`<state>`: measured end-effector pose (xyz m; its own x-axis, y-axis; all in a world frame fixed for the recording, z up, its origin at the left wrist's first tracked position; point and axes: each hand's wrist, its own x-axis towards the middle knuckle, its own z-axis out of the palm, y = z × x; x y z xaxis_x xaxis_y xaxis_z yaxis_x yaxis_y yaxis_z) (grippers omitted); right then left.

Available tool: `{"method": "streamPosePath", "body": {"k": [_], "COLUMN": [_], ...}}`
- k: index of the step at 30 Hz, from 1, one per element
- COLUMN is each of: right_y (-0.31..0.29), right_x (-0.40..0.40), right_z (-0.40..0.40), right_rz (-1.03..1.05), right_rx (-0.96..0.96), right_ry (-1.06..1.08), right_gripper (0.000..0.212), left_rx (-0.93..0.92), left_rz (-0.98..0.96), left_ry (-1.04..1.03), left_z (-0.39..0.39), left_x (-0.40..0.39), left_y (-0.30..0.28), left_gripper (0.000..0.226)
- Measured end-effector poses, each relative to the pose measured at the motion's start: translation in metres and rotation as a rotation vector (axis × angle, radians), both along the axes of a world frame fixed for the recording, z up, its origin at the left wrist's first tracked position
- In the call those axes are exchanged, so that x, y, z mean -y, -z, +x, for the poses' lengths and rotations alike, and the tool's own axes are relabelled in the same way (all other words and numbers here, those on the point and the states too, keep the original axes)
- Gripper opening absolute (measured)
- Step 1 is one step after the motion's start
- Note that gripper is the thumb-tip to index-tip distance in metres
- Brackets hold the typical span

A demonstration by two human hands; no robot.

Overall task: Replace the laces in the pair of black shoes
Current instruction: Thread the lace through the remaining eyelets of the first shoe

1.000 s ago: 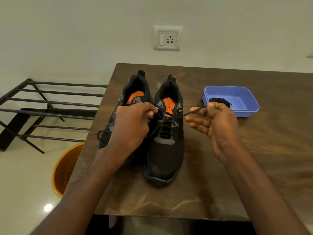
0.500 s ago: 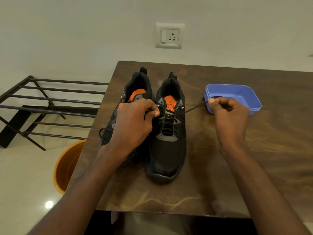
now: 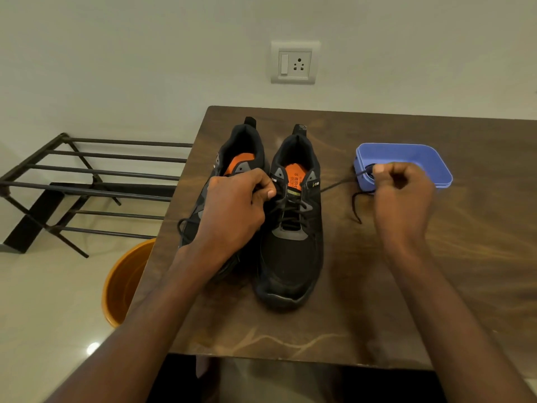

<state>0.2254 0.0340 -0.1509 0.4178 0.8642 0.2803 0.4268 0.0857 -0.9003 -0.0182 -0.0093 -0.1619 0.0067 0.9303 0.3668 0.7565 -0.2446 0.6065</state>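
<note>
On the wooden table [image 3: 436,271] the pair of black shoes stood side by side, toes toward the person, and everything else is placed here from the right shoe [image 3: 292,228]. The left shoe [image 3: 232,158] was touching it on its left, largely hidden under the left hand [image 3: 235,210], whose fingers were curled at the right shoe's upper eyelets, seemingly pinching a lace end there, though the contact itself was hidden. To the right of the right shoe, the right hand [image 3: 402,193] was closed in a fist on the black lace [image 3: 337,186], drawn taut from the top eyelet, with the loose tip hanging to the table below the fist. Just behind that hand sat the blue tray [image 3: 430,158], holding what looked like another dark lace. The right shoe carried crossed lacing up its tongue, so threading appeared nearly complete, with tightening and tying left. A loop of lace showed beside the left shoe, but its lacing could not be judged under the hand.
</note>
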Motion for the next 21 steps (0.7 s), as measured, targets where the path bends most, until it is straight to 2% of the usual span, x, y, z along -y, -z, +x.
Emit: {"method": "streamPosePath", "body": {"k": [2, 4, 7, 9, 10, 13, 14, 16, 18, 21], "right_y": [0.002, 0.003, 0.003, 0.004, 0.003, -0.002, -0.002, 0.001, 0.001, 0.002], "right_x": [0.003, 0.007, 0.014, 0.013, 0.012, 0.005, 0.003, 0.002, 0.005, 0.011], "right_z": [0.003, -0.005, -0.026, -0.03, -0.028, -0.008, -0.002, 0.005, 0.0, -0.017], "right_rz": [0.061, 0.071, -0.12, -0.206, -0.212, -0.168, -0.146, -0.092, -0.061, -0.101], "right_rx": [0.143, 0.284, 0.42, 0.338, 0.263, 0.028, 0.014, 0.094, 0.216, 0.323], "right_ry": [-0.023, -0.185, -0.47, -0.515, -0.472, -0.206, -0.146, -0.142, -0.261, -0.479], "right_gripper": [0.012, 0.022, 0.014, 0.01, 0.012, 0.003, 0.005, 0.014, 0.022, 0.011], "left_rx": [-0.006, -0.001, -0.005, -0.013, -0.013, -0.006, -0.007, -0.013, -0.023, -0.008], "left_rz": [-0.005, -0.016, -0.024, -0.03, -0.034, -0.037, -0.035, -0.032, -0.028, -0.035], "left_ry": [-0.003, 0.0, -0.003, -0.011, -0.016, -0.02, -0.021, -0.026, -0.027, -0.022], "left_z": [0.0, 0.001, 0.003, 0.002, 0.002, 0.003, 0.003, 0.003, 0.003, 0.003], "left_x": [0.0, 0.0, 0.001, 0.001, 0.001, 0.001, 0.001, 0.001, 0.0, 0.0], "left_y": [-0.002, -0.004, -0.006, -0.005, -0.004, -0.005, -0.005, -0.004, -0.003, -0.003], "left_gripper": [0.009, 0.008, 0.01, 0.01, 0.01, 0.011, 0.012, 0.012, 0.012, 0.011]}}
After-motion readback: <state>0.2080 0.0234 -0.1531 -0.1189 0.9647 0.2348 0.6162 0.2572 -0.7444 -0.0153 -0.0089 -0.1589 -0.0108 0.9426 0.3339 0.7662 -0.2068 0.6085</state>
